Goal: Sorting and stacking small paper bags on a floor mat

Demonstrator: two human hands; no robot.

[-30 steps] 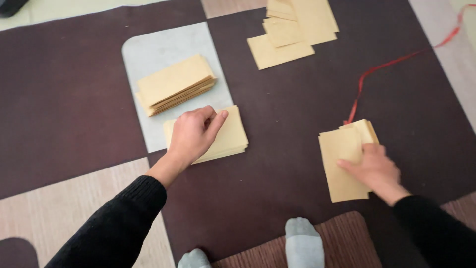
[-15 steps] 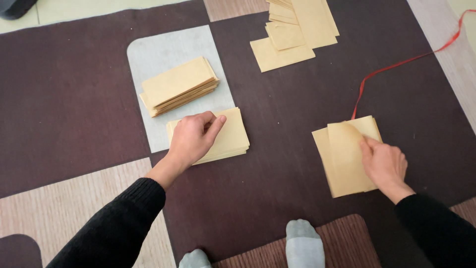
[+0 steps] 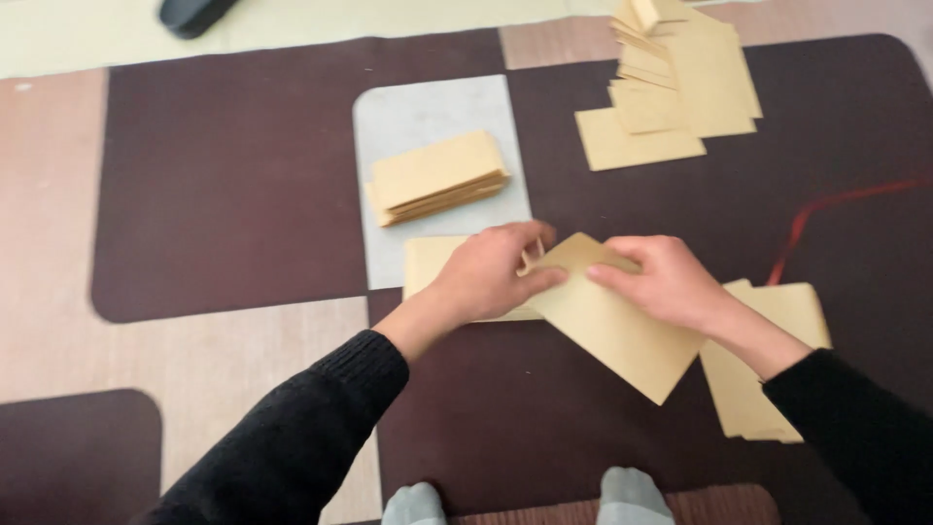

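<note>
Both hands hold one tan paper sheet (image 3: 614, 326) above the carpet. My left hand (image 3: 494, 273) pinches its upper left edge, and my right hand (image 3: 659, 281) grips its top right part. Under my left hand lies a small stack of folded tan sheets (image 3: 424, 262). A flat stack of unfolded tan sheets (image 3: 768, 369) lies below my right forearm, partly hidden by the sleeve.
A thicker stack of folded tan sheets (image 3: 436, 177) rests on a pale grey carpet patch (image 3: 418, 112). A loose pile of tan sheets (image 3: 673, 83) lies at the top right. A red ribbon (image 3: 826, 206) runs at right. A dark object (image 3: 192, 14) sits top left. My socked feet (image 3: 630, 496) show at the bottom.
My right hand lifted one sheet off the right stack and carried it left to the middle. My left hand left the folded stack's top and took hold of that sheet.
</note>
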